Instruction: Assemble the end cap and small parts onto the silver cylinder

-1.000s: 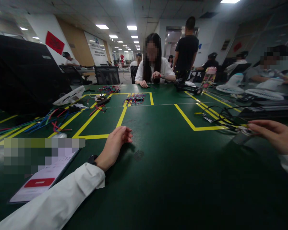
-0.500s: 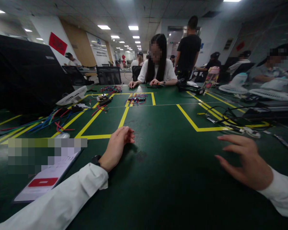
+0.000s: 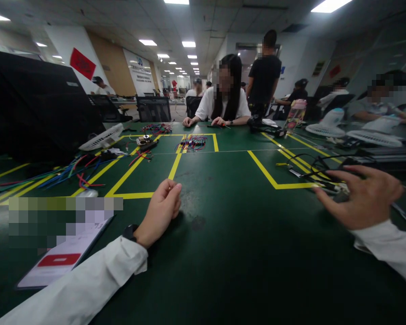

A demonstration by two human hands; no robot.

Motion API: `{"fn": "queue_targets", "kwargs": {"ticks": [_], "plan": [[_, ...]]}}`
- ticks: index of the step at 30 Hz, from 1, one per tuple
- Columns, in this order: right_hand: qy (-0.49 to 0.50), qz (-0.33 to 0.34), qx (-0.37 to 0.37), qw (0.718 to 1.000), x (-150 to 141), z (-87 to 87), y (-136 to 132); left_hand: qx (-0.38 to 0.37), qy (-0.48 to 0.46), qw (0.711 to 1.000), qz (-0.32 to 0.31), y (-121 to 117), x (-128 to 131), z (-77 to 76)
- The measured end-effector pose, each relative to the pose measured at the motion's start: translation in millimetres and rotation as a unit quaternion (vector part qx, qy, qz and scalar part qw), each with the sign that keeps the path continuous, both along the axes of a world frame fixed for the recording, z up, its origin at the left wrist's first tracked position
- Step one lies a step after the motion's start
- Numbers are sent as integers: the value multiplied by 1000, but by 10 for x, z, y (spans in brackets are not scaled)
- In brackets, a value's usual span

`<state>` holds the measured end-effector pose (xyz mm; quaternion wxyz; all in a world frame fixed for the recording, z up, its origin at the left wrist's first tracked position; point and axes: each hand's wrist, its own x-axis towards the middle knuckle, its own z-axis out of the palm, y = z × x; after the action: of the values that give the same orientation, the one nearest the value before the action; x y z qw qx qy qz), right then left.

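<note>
My left hand (image 3: 161, 208) rests on the green table (image 3: 219, 253) left of the middle, its fingers curled loosely into a fist with nothing visible in them. A dark watch (image 3: 130, 232) sits at that wrist. On the right side, my right hand (image 3: 362, 198) hovers over the table with thumb and fingers spread, holding nothing. It is nearest to a tangle of black cables (image 3: 313, 166); partly behind its fingers lie a pale plug and a dark piece I cannot make out. Beyond its wrist is a wrench-like metal tool (image 3: 405, 215).
A laminated sheet (image 3: 62, 260) lies by my left forearm. Loose coloured wires (image 3: 66, 170), a small white fan (image 3: 103, 137) and a wired bundle (image 3: 193, 143) lie farther back among yellow tape lines. A bottle (image 3: 295, 116) stands at back right. A person (image 3: 223, 97) sits opposite.
My right hand has moved forward and slightly right toward the cables, still spread. My left hand's fingers have curled in, and the hand has shifted slightly left.
</note>
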<state>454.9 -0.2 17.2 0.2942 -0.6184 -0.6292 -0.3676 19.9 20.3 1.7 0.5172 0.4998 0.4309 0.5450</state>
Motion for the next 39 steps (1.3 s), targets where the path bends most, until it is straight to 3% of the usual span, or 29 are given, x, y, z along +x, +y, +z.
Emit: {"fn": "queue_targets", "kwargs": {"ticks": [7,12,16,19,22,27,29,34,39], "plan": [[163,-21,-134,977,451,-306,-78,-10,59,998,-35,-246,-345,-36],[161,22,-214,963,706,-415,0,-16,45,998,-38,-251,-444,-132],[169,3,-209,963,743,-389,36,-14,36,998,-51,-223,-423,-140],[180,42,-170,968,480,-283,71,-25,27,997,-62,-192,-392,-134],[224,195,-146,944,-96,-186,126,-11,39,997,-71,-133,-304,-121],[340,441,-263,788,-1277,-200,168,46,113,990,-70,-54,-132,-70],[330,487,-298,752,-1598,-226,156,51,115,989,-74,-45,-122,-69],[238,508,-358,747,-1833,-259,122,46,107,991,-71,-40,-180,-109],[255,498,-365,744,-1819,-281,103,39,142,987,-67,-49,-172,-70]]}}
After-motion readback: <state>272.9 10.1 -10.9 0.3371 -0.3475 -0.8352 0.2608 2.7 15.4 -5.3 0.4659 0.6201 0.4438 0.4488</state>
